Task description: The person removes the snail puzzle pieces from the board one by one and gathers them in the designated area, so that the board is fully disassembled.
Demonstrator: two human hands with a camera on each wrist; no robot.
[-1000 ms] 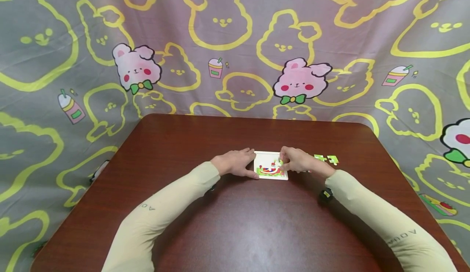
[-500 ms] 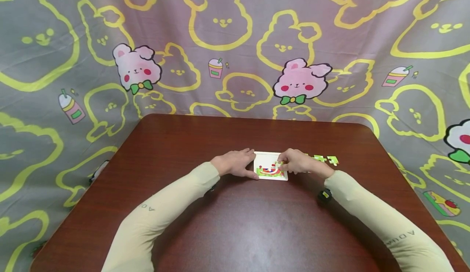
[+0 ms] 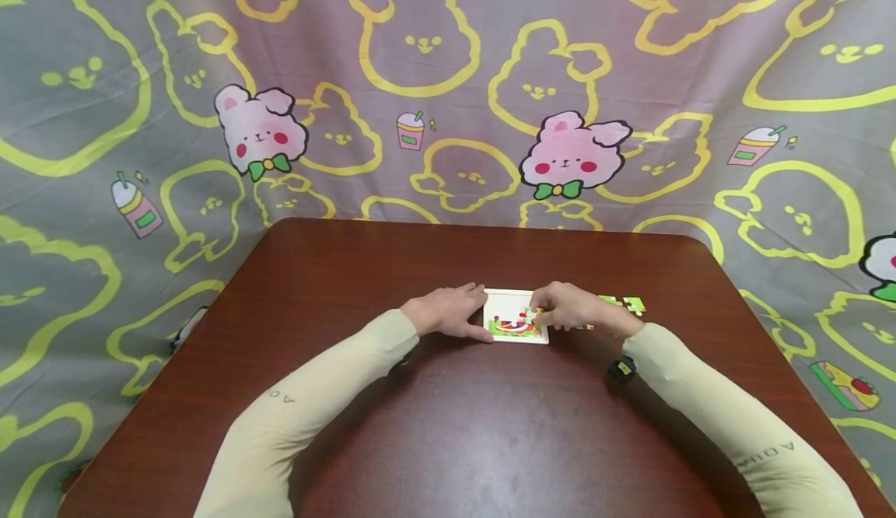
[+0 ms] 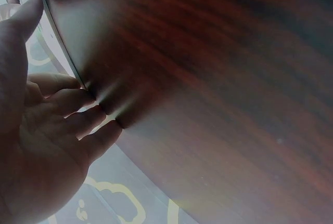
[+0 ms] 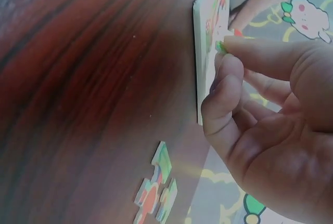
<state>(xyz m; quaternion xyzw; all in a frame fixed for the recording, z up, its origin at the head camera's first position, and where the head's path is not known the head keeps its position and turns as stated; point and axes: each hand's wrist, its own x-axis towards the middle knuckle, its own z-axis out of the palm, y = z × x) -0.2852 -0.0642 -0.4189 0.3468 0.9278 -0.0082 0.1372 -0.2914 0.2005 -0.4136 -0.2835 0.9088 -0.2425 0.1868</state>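
A white puzzle tray (image 3: 505,302) lies on the table, with joined picture pieces (image 3: 514,327) along its near side and bare white board behind them. Fingers straight, my left hand (image 3: 448,312) rests at the tray's left edge, its thumb by the near left corner. In the left wrist view, those fingertips (image 4: 118,124) touch the tabletop beside the tray. Between thumb and fingers, my right hand (image 3: 568,306) pinches a small jigsaw piece (image 5: 221,46) over the right part of the tray. Fingers hide much of this piece, and whether it touches the board I cannot tell.
Several loose jigsaw pieces (image 3: 633,305) lie right of the tray, partly hidden by my right hand and wrist; some loose pieces (image 5: 149,195) also show in the right wrist view. A patterned curtain (image 3: 448,113) hangs around the dark wooden table (image 3: 448,425).
Over the last second my right hand has shifted slightly left over the tray, carrying the jigsaw piece. Since half a second ago it has barely moved. My left hand stays put.
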